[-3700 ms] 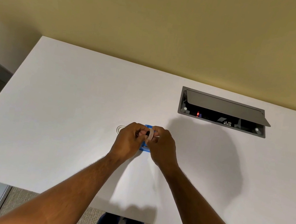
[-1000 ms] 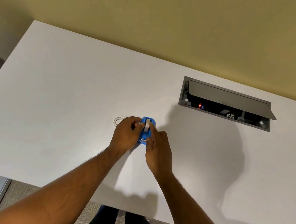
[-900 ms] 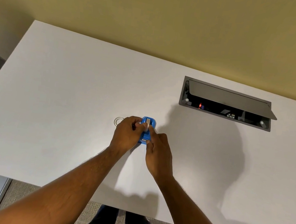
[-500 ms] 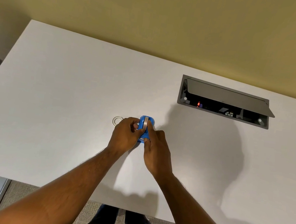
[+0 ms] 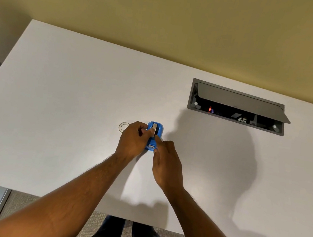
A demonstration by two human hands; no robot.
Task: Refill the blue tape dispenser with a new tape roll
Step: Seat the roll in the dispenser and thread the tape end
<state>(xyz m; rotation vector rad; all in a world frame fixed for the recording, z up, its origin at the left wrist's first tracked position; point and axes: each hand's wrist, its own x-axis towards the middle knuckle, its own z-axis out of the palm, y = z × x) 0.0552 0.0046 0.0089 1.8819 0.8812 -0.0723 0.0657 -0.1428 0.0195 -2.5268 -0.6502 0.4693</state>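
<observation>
The blue tape dispenser (image 5: 159, 130) stands on the white table (image 5: 65, 96) near its middle. A tape roll (image 5: 154, 127) sits edge-up in the dispenser's slot. My left hand (image 5: 131, 143) grips the dispenser's left side, thumb on the roll. My right hand (image 5: 165, 165) is at the dispenser's right, its index finger touching the roll's near part. A small clear ring (image 5: 123, 127), perhaps an empty tape core, lies flat just left of my left hand.
A grey cable box (image 5: 236, 107) with its lid tilted open is set into the table at the back right. The table's near edge runs just above my legs. A yellow wall stands behind the table.
The tape roll went from being held between both hands above the dispenser to sitting in its slot. My right index finger has slid along the roll; the left hand has stayed on the dispenser.
</observation>
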